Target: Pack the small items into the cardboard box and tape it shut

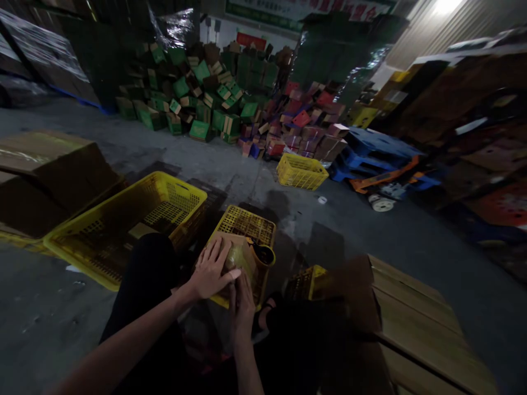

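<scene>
My left hand [211, 270] lies over a round yellowish fruit [236, 256] wrapped partly in brown paper, fingers spread across its top. My right hand [242, 303] comes up from below and presses against the fruit's lower side, fingers together. The fruit rests on an overturned yellow plastic crate [248, 223] just in front of my knees. A roll of tape [264, 254] sits on the crate beside the fruit. My dark trouser legs fill the lower middle of the view.
A large yellow crate [123, 230] stands at my left, next to a brown carton [49, 175]. Flat cardboard [411, 323] lies at my right. Farther off are another yellow crate [301, 171], blue pallets [370, 151], and heaps of green and red boxes [214, 93].
</scene>
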The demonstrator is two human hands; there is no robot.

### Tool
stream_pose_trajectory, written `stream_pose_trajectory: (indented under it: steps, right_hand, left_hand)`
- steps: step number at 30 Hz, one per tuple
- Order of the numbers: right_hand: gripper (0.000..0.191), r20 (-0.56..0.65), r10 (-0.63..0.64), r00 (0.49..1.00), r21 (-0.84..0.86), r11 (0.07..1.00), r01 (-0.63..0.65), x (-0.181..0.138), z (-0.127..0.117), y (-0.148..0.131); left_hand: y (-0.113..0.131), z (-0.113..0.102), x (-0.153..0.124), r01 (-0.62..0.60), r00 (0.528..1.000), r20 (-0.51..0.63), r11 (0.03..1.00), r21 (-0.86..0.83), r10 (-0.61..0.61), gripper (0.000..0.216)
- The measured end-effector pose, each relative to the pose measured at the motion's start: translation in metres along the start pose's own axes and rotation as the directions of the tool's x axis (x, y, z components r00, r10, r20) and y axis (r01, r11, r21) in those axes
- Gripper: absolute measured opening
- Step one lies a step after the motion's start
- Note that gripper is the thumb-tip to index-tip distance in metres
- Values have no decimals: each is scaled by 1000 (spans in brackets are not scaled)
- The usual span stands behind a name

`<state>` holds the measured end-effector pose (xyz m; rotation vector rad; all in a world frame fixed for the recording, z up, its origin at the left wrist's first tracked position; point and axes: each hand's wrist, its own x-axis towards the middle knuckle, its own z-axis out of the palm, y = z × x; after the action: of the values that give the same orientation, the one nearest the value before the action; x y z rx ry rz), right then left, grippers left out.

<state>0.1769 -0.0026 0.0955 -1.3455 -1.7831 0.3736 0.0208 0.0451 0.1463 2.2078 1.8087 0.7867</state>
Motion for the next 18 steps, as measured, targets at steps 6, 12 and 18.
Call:
stream_pose_trajectory:
  steps: [6,12,18]
  right_hand:
    - [51,91,271,958,126,951,-281,-15,5,15]
    - [58,56,468,882,115,875,-471,-22,26,49]
    - [65,-5,505,863,177,850,-496,-15,34,77]
  left_hand:
    - [-27,2,1,133,986,124,981,-140,-115,74]
    - [-65,-6,-2,165,983,144,904,-395,-116,69]
    - [-90,-21,-10,325,945,147,769,-550,-294,67]
